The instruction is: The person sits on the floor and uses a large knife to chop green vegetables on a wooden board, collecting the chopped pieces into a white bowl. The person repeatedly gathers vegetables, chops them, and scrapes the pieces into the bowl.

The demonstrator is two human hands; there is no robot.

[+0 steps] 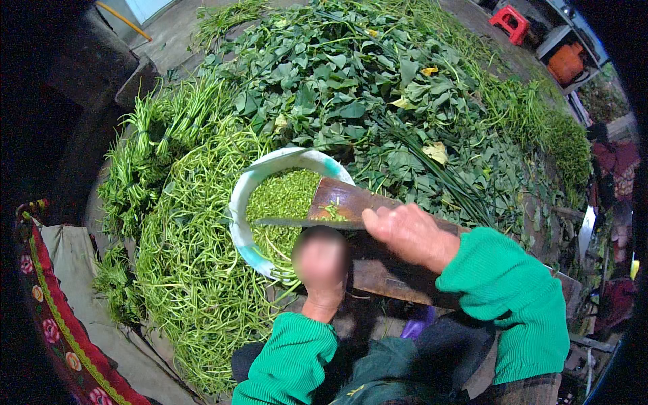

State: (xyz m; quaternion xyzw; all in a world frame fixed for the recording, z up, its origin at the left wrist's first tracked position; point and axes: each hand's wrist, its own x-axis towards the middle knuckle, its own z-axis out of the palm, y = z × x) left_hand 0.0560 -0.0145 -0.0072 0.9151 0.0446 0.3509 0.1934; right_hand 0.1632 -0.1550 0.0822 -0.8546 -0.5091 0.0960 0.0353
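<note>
My right hand (412, 234) grips a knife whose long blade (283, 221) points left across a wooden board (344, 195). Small cut green pieces (331, 210) lie on the board, beside the blade. Below the blade is my left hand (321, 260), its fingers blurred, closed around a bunch of green stems (283, 277) that stick out to its left. Under the board's left end stands a white basin (239, 200) with blue-green patches, holding a bed of chopped stems (283, 195). The knife's handle is hidden in my right hand.
Loose pale-green stems (202, 263) heap up left of the basin, with tied bundles (144, 131) beyond. A broad pile of leafy greens (324, 81) spreads ahead. A red plastic stool (510, 24) stands far right. Floral red cloth (50, 324) edges the lower left.
</note>
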